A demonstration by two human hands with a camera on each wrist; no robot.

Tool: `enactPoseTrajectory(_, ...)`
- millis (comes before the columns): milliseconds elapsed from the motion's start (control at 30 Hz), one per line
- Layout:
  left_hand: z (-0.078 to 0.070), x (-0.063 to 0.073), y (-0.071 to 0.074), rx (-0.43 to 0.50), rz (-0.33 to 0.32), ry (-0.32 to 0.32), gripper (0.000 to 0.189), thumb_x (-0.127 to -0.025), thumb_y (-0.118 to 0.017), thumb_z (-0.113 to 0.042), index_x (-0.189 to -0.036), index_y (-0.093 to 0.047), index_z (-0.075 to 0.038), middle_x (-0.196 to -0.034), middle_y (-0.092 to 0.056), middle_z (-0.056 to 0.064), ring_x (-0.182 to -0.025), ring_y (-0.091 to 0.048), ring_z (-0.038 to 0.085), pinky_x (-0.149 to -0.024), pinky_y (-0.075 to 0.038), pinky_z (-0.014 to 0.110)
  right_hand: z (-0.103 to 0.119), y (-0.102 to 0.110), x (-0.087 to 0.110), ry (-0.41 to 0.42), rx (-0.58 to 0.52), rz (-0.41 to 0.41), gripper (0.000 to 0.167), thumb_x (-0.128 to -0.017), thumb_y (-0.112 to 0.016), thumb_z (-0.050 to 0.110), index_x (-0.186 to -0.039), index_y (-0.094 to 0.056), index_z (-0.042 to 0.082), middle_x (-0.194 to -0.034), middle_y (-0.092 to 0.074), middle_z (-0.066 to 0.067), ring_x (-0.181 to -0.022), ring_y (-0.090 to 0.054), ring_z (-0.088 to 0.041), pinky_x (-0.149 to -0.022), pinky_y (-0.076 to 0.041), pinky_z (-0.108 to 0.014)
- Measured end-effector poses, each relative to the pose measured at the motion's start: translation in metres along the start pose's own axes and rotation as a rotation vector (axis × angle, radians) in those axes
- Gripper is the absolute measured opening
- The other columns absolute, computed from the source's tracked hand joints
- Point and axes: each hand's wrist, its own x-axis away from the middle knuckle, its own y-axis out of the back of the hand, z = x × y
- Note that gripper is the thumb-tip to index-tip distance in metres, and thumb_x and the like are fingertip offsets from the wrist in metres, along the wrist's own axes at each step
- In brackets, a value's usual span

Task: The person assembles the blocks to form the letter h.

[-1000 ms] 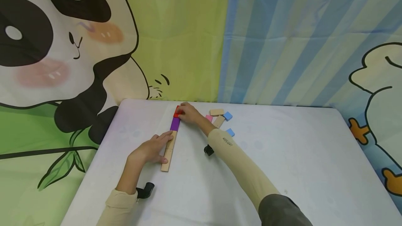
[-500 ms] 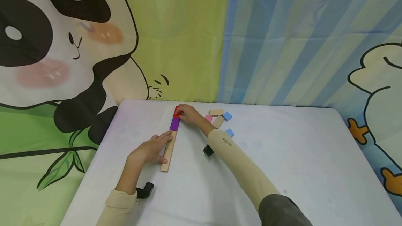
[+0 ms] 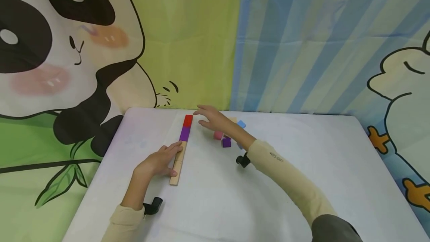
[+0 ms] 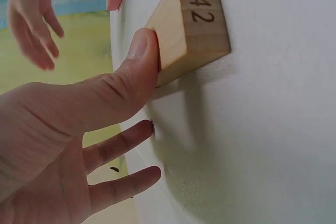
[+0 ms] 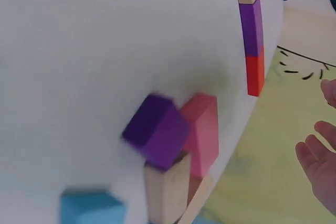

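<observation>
A straight row of blocks lies on the white table: wooden blocks (image 3: 176,171) at the near end, then a purple block (image 3: 185,133), and a red block (image 3: 188,120) at the far end. My left hand (image 3: 159,161) rests along the row's left side, fingers stretched out over the wooden blocks. In the left wrist view its thumb presses a wooden block marked 42 (image 4: 202,19), while two other fingers extend straight, off the block. To the right of the red block, my right hand (image 3: 216,119) hovers with loose fingers and nothing in it.
Beneath and beside the right forearm lies a loose group: a second purple block (image 3: 226,142), a pink block (image 3: 218,135), blue blocks (image 3: 241,124) and wooden blocks (image 5: 168,192). A printed curtain (image 3: 195,40) hangs behind the table's far edge.
My right hand has let go of the red block and moved right, its fingers loosening. The loose purple block has come into sight beside the forearm. My left hand stays on the row.
</observation>
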Motion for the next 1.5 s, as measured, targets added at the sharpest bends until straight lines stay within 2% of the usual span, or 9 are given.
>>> enactPoseTrajectory(100, -0.001, 0.002, -0.001, 0.005, -0.005, -0.002, 0.091, -0.074, -0.081, -0.029, -0.151, -0.034, -0.013, -0.163, -0.022, 0.003, -0.136, -0.039, 0.034, -0.099, -0.048, 0.055, -0.002, 0.006, 0.035, -0.003, -0.011, -0.014, 0.039, -0.098, -0.057, 0.016, -0.136, -0.054, 0.012, -0.155, -0.036, -0.015, -0.144, -0.033, -0.033, -0.118, -0.031, -0.049)
enactPoseTrajectory(267, 0.0, 0.003, -0.003, 0.014, -0.01, -0.02, 0.09, -0.075, -0.081, -0.027, -0.151, -0.034, -0.013, -0.163, -0.021, 0.004, -0.136, -0.038, 0.034, -0.097, -0.048, 0.055, -0.014, 0.001, 0.088, -0.011, -0.018, -0.062, 0.041, -0.095, -0.061, 0.013, -0.136, -0.055, 0.008, -0.152, -0.041, -0.017, -0.141, -0.037, -0.034, -0.113, -0.038, -0.05)
enactPoseTrajectory(367, 0.002, 0.002, -0.003, 0.005, -0.019, -0.027, 0.091, -0.074, -0.081, -0.028, -0.15, -0.034, -0.013, -0.162, -0.022, 0.004, -0.135, -0.038, 0.034, -0.095, -0.05, 0.054, -0.021, -0.002, 0.106, -0.023, -0.02, -0.089, 0.044, -0.095, -0.062, 0.014, -0.137, -0.054, 0.007, -0.15, -0.043, -0.017, -0.139, -0.04, -0.034, -0.11, -0.041, -0.049)
enactPoseTrajectory(500, 0.004, -0.002, -0.005, -0.008, -0.028, -0.047, 0.09, -0.075, -0.081, -0.027, -0.15, -0.034, -0.011, -0.163, -0.02, 0.003, -0.136, -0.038, 0.034, -0.095, -0.05, 0.054, -0.025, -0.001, 0.118, -0.058, -0.018, -0.116, 0.046, -0.094, -0.063, 0.016, -0.138, -0.053, 0.008, -0.149, -0.045, -0.017, -0.138, -0.042, -0.035, -0.11, -0.041, -0.05)
enactPoseTrajectory(700, 0.006, -0.003, -0.006, -0.001, -0.016, -0.054, 0.09, -0.075, -0.08, -0.028, -0.15, -0.033, -0.011, -0.163, -0.018, 0.003, -0.139, -0.035, 0.037, -0.097, -0.048, 0.055, -0.028, -0.002, 0.132, -0.1, 0.005, -0.146, 0.045, -0.093, -0.065, 0.015, -0.136, -0.055, 0.006, -0.147, -0.047, -0.017, -0.137, -0.042, -0.036, -0.112, -0.039, -0.051)
enactPoseTrajectory(867, 0.006, -0.002, -0.005, -0.004, -0.019, -0.049, 0.09, -0.075, -0.08, -0.028, -0.15, -0.033, -0.011, -0.163, -0.018, 0.003, -0.139, -0.035, 0.037, -0.097, -0.048, 0.055, -0.033, -0.008, 0.137, -0.119, 0.035, -0.165, 0.044, -0.093, -0.065, 0.016, -0.134, -0.057, 0.004, -0.146, -0.049, -0.019, -0.133, -0.047, -0.037, -0.109, -0.042, -0.049)
enactPoseTrajectory(1067, 0.007, -0.003, -0.006, 0.004, -0.019, -0.047, 0.089, -0.076, -0.08, -0.028, -0.15, -0.033, -0.012, -0.163, -0.018, 0.004, -0.141, -0.032, 0.04, -0.099, -0.046, 0.057, -0.039, -0.015, 0.134, -0.148, 0.051, -0.177, 0.041, -0.092, -0.065, 0.016, -0.131, -0.059, 0.002, -0.141, -0.053, -0.02, -0.129, -0.05, -0.038, -0.107, -0.044, -0.049)
enactPoseTrajectory(1300, 0.005, -0.002, -0.005, 0.009, -0.016, -0.037, 0.089, -0.076, -0.08, -0.029, -0.15, -0.034, -0.012, -0.164, -0.018, 0.002, -0.141, -0.032, 0.038, -0.1, -0.046, 0.057, -0.049, -0.02, 0.128, -0.169, 0.107, -0.21, 0.038, -0.093, -0.064, 0.014, -0.128, -0.06, 0.001, -0.136, -0.057, -0.021, -0.125, -0.053, -0.039, -0.104, -0.047, -0.049)
enactPoseTrajectory(1500, 0.004, -0.002, -0.004, 0.002, -0.011, -0.039, 0.089, -0.076, -0.08, -0.028, -0.15, -0.034, -0.011, -0.164, -0.017, 0.003, -0.14, -0.033, 0.039, -0.099, -0.047, 0.057, -0.051, -0.018, 0.12, -0.17, 0.14, -0.236, 0.037, -0.092, -0.065, 0.012, -0.126, -0.062, 0.001, -0.133, -0.058, -0.021, -0.12, -0.056, -0.039, -0.097, -0.052, -0.048)
